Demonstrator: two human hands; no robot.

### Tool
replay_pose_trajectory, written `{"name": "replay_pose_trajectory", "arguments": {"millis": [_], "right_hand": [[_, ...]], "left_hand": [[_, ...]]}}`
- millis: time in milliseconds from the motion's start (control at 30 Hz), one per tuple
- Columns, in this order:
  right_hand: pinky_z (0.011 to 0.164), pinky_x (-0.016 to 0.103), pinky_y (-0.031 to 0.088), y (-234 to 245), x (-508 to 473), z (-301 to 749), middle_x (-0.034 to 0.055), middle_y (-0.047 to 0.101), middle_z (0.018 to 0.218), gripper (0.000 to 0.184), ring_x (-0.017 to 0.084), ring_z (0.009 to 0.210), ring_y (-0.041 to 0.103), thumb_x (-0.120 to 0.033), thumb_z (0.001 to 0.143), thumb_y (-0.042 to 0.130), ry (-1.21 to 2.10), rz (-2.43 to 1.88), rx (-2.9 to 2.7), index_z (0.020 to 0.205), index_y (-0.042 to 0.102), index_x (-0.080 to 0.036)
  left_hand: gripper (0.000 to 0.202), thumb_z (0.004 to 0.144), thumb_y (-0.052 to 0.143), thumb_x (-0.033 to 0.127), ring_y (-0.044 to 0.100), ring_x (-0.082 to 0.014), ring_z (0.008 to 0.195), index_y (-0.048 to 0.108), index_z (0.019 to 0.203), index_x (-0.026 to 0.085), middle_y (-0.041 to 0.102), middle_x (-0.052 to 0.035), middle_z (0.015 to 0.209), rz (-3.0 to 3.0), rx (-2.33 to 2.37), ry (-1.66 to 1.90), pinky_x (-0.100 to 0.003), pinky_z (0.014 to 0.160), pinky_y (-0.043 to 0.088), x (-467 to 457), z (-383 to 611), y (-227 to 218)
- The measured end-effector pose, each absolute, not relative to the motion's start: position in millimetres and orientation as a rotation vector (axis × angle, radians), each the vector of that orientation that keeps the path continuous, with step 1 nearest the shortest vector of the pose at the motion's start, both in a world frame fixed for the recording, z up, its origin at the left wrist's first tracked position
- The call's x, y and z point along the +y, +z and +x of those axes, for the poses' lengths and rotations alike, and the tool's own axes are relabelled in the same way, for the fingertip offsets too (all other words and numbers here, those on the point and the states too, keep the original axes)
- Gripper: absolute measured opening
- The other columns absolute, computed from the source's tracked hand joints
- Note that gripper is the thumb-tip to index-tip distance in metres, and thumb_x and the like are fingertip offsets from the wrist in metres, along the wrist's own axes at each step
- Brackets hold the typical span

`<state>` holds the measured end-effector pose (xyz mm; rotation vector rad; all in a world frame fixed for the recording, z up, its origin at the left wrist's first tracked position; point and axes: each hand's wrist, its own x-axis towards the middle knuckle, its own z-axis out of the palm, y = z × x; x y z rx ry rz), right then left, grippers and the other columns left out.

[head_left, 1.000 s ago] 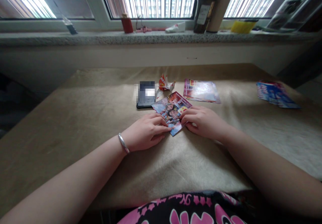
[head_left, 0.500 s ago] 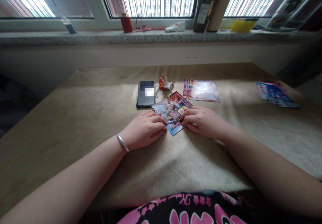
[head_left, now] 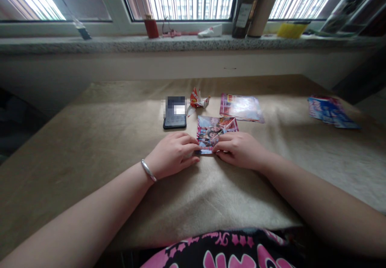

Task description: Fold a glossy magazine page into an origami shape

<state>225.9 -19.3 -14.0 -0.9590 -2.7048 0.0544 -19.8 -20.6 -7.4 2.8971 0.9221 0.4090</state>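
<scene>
A square sheet of glossy printed paper (head_left: 212,132) lies on the table in front of me, one side facing me and crease lines across its right part. My left hand (head_left: 176,153), with a silver bangle at the wrist, pinches its near left corner. Over its right side rests my right hand (head_left: 241,149), fingers closed on the near edge and covering the right corner. Just beyond the sheet sits a folded red and white paper figure (head_left: 198,99). A dark phone (head_left: 175,117) lies to the left of that figure.
A stack of printed sheets (head_left: 241,108) lies at the back right, and blue printed sheets (head_left: 333,113) are fanned out farther right. Behind the table (head_left: 90,139), a stone windowsill (head_left: 120,47) carries a red container (head_left: 151,27), a dark jar (head_left: 243,15) and a yellow object (head_left: 292,30).
The paper has turned from pointing a corner at me to lying with one side toward me. My right hand has shifted slightly left and nearer; my left hand has barely moved.
</scene>
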Motion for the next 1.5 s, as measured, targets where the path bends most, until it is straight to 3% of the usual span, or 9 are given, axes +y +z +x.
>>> {"name": "replay_pose_trajectory", "arguments": {"millis": [333, 567, 833, 1000, 1200, 1500], "right_hand": [[0.077, 0.031, 0.042, -8, -18, 227, 0.005, 0.065, 0.093, 0.023, 0.019, 0.086, 0.056, -0.013, 0.076, 0.051, 0.104, -0.969, -2.718, 0.092, 0.065, -0.02], [0.066, 0.026, 0.04, -2, -15, 236, 0.0028, 0.065, 0.084, 0.011, 0.017, 0.078, 0.057, -0.019, 0.079, 0.053, 0.127, -1.049, -2.731, 0.079, 0.065, -0.02], [0.064, 0.026, 0.04, -4, -16, 238, 0.0015, 0.069, 0.085, 0.015, 0.016, 0.077, 0.062, -0.024, 0.083, 0.053, 0.143, -1.155, -2.69, 0.086, 0.067, -0.022], [0.064, 0.025, 0.042, -8, -13, 238, 0.0028, 0.071, 0.083, 0.016, 0.015, 0.072, 0.062, -0.028, 0.084, 0.054, 0.329, -1.227, -2.608, 0.084, 0.069, -0.022], [0.062, 0.024, 0.043, -13, -9, 238, 0.0027, 0.071, 0.081, 0.016, 0.014, 0.068, 0.06, -0.027, 0.083, 0.055, 0.509, -1.212, -2.515, 0.082, 0.07, -0.021], [0.059, 0.023, 0.043, -15, -6, 237, 0.0021, 0.07, 0.073, 0.015, 0.014, 0.064, 0.06, -0.028, 0.08, 0.059, 0.67, -1.297, -2.347, 0.077, 0.071, -0.019]], "left_hand": [[0.021, 0.092, 0.046, 0.021, 0.059, -0.0159, 0.091, 0.066, 0.099, 0.021, 0.067, -0.0038, 0.102, 2.924, 0.845, 0.49, -0.033, 0.084, 0.048, -16, -18, -14], [0.02, 0.09, 0.048, 0.022, 0.06, -0.0163, 0.092, 0.066, 0.098, 0.02, 0.068, -0.0039, 0.102, 2.902, 0.842, 0.497, -0.033, 0.085, 0.049, -18, -18, -12], [0.027, 0.09, 0.048, 0.023, 0.058, -0.0204, 0.099, 0.062, 0.113, 0.02, 0.063, -0.0065, 0.114, 2.989, 0.832, 0.419, -0.039, 0.088, 0.049, -18, -18, -12], [0.03, 0.092, 0.043, 0.016, 0.057, -0.0188, 0.1, 0.058, 0.117, 0.019, 0.063, -0.0072, 0.112, 2.999, 0.812, 0.426, -0.037, 0.088, 0.05, -18, -17, -14], [0.031, 0.094, 0.04, 0.019, 0.059, -0.0187, 0.101, 0.056, 0.12, 0.017, 0.064, -0.0094, 0.111, 3.023, 0.816, 0.459, -0.034, 0.085, 0.053, -20, -18, -12], [0.033, 0.093, 0.042, 0.018, 0.059, -0.0208, 0.104, 0.053, 0.124, 0.018, 0.065, -0.0083, 0.113, 3.11, 0.777, 0.376, -0.038, 0.087, 0.053, -23, -18, -9]]}}
